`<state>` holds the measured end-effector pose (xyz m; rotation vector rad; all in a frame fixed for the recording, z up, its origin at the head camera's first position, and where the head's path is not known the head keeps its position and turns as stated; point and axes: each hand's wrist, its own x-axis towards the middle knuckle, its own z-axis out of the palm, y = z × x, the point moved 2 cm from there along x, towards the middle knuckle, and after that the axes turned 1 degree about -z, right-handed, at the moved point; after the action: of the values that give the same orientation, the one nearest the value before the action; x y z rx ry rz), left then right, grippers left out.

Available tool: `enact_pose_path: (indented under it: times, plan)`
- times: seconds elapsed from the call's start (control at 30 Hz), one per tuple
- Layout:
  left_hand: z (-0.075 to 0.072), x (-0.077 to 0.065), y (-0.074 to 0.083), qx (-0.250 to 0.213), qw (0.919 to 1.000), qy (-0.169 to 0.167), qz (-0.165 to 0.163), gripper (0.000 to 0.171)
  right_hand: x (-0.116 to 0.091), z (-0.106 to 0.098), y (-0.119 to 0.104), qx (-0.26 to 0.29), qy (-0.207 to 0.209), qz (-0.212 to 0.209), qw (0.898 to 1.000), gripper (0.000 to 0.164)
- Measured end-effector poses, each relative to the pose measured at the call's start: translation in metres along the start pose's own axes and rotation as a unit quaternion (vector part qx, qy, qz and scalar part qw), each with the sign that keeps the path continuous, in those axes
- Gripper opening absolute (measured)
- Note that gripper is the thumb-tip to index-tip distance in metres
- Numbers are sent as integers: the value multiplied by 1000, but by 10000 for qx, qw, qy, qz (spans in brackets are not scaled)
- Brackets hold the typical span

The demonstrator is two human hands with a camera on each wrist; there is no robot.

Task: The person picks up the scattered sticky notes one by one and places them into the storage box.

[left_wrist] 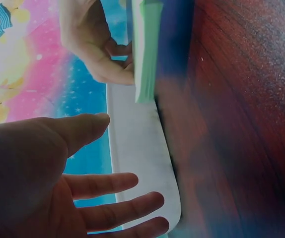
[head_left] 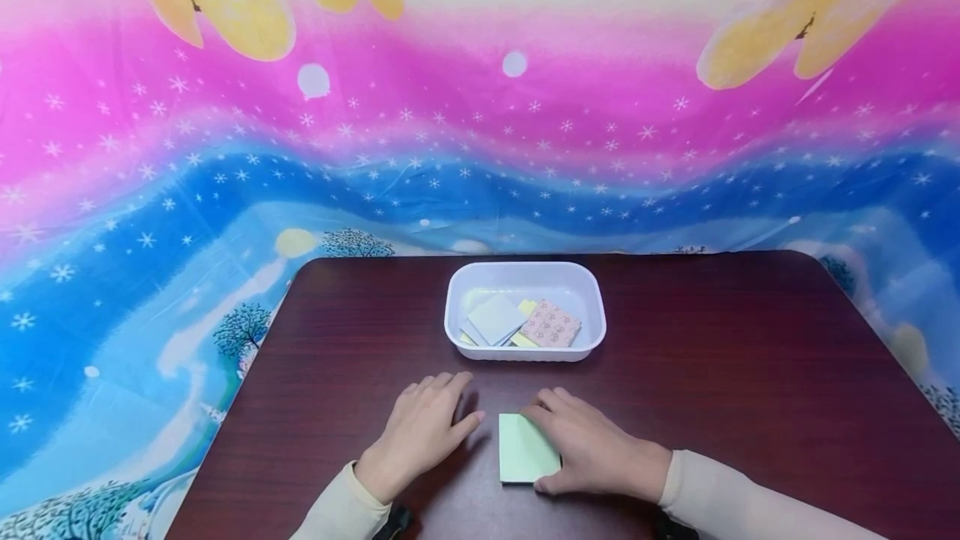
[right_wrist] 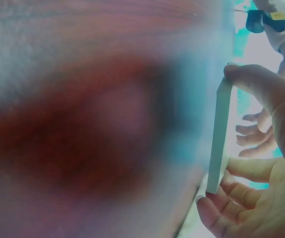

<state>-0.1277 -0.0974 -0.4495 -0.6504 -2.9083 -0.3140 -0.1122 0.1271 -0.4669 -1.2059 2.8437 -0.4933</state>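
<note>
A square, light green pad of paper (head_left: 523, 450), which looks like sticky notes, is gripped by my right hand (head_left: 592, 444) near the front of the table. In the right wrist view the thumb is at one end of the pad (right_wrist: 219, 139) and the fingers are at the other. From the left wrist view, the pad's layered edge (left_wrist: 146, 49) shows just above the tabletop. My left hand (head_left: 423, 432) hovers to the left of the pad, apart from it, fingers spread and holding nothing.
Behind the hands stands a white plastic tray (head_left: 525, 353). Inside lie a pale bluish-white pad (head_left: 495, 319), a pink patterned pad (head_left: 552, 323) and some yellow paper (head_left: 527, 307). The dark wooden table (head_left: 720, 357) ends at a colourful printed cloth (head_left: 480, 123).
</note>
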Motion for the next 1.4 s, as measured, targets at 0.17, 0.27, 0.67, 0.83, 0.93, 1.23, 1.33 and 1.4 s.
enact_pose_path:
  times: [0.17, 0.27, 0.67, 0.83, 0.93, 1.23, 1.33, 1.4]
  plan:
    - [-1, 0, 0, 40, 10000, -1, -14, 54, 2, -9, 1, -26, 125, 52, 9999, 82]
    - [-1, 0, 0, 59, 10000, 0, -6, 55, 2, -13, 3, -40, 180, 92, 9998, 82]
    - [-3, 2, 1, 58, 9999, 80, 51, 55, 5, -30, 8, -41, 247, 316, 9992, 80]
    - [-4, 3, 2, 48, 9996, 253, 84, 53, 6, -35, 9, -68, 261, 385, 9989, 82]
    - [-5, 3, 2, 57, 9995, 305, 93, 52, 6, -38, 10, -62, 283, 446, 9986, 83]
    - [-10, 6, 3, -8, 9988, 472, 147, 50, 7, -50, 13, -153, 554, 471, 9972, 83]
    - [-13, 8, 4, -20, 9980, 596, 206, 49, 7, -53, 14, -202, 710, 467, 9962, 83]
    - [-14, 9, 5, -29, 9977, 636, 226, 49, 7, -55, 15, -214, 771, 461, 9957, 84]
